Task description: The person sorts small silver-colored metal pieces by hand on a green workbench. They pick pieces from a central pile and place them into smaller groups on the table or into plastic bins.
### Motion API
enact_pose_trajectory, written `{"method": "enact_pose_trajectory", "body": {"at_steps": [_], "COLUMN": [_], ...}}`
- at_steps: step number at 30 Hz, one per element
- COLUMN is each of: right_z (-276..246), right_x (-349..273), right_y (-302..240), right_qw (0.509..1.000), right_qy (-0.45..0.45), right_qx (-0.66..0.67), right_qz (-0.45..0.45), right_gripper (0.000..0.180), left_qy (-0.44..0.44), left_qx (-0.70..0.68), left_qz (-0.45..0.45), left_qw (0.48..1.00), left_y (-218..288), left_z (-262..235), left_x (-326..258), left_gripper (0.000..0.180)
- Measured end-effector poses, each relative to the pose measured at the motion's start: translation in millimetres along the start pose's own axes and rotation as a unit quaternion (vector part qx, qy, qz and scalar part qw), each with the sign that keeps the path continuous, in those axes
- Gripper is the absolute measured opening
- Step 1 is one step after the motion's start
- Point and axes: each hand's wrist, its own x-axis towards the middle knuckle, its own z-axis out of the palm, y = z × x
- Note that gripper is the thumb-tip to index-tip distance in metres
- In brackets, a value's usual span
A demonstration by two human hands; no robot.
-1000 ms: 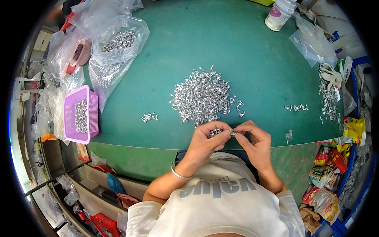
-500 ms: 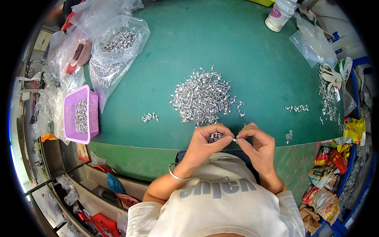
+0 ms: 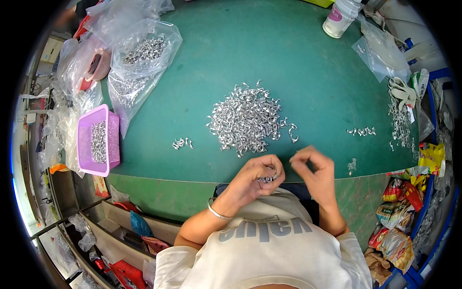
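At the near edge of the table, my left hand (image 3: 247,183) is curled around several small curved silver metal pieces (image 3: 266,179), partly hidden by its fingers. Just to its right, apart from it, my right hand (image 3: 317,169) is closed in a pinch. Its fingertips are blurred, and whatever they may hold cannot be made out. A large heap of the same hook-like metal pieces (image 3: 245,118) lies on the green table (image 3: 216,48) beyond both hands. Left of the heap is a small cluster of pieces (image 3: 183,143); a short row of pieces (image 3: 362,131) lies to the right.
A purple basket (image 3: 115,139) with metal pieces stands at the left, beside a clear plastic bag (image 3: 166,60) holding more. A white bottle (image 3: 337,21) is at the far right. More pieces (image 3: 399,120) and pale gloves (image 3: 403,91) lie along the right edge.
My hands, whose fingertips met around a small metal piece, have moved apart. My left fingers have curled inward over the pieces they hold, while my right hand has shifted slightly away and up.
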Motion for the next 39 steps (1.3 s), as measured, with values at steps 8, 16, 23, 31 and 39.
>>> {"method": "enact_pose_trajectory", "body": {"at_steps": [8,16,23,31,39], "right_z": [8.7,-2.6,-3.4,0.3,9.4], "right_x": [19.6,13.8,0.7,-6.1,-7.9], "right_y": [33.6,30.9,8.4,6.6,-2.8], "right_qw": [0.909,0.996,0.911,0.901,0.969], "right_qy": [0.111,0.041,-0.1,-0.107,-0.059], "right_qx": [-0.393,-0.036,0.361,0.376,0.225], "right_qz": [-0.08,0.064,0.17,0.19,0.085], "right_gripper": [0.025,0.021,0.019,0.021,0.02], "left_qy": [0.088,0.128,0.18,0.136,0.149], "left_qx": [0.106,0.155,0.265,0.375,0.412], "left_qz": [0.084,0.088,0.176,0.276,0.281], "left_qw": [0.987,0.976,0.931,0.875,0.854], "left_y": [-6.6,-9.9,-11.3,-13.3,-10.0], "left_z": [3.5,2.9,6.1,6.1,8.4], "left_x": [4.1,6.8,8.4,9.2,4.7], "left_gripper": [0.013,0.018,0.017,0.014,0.008]}}
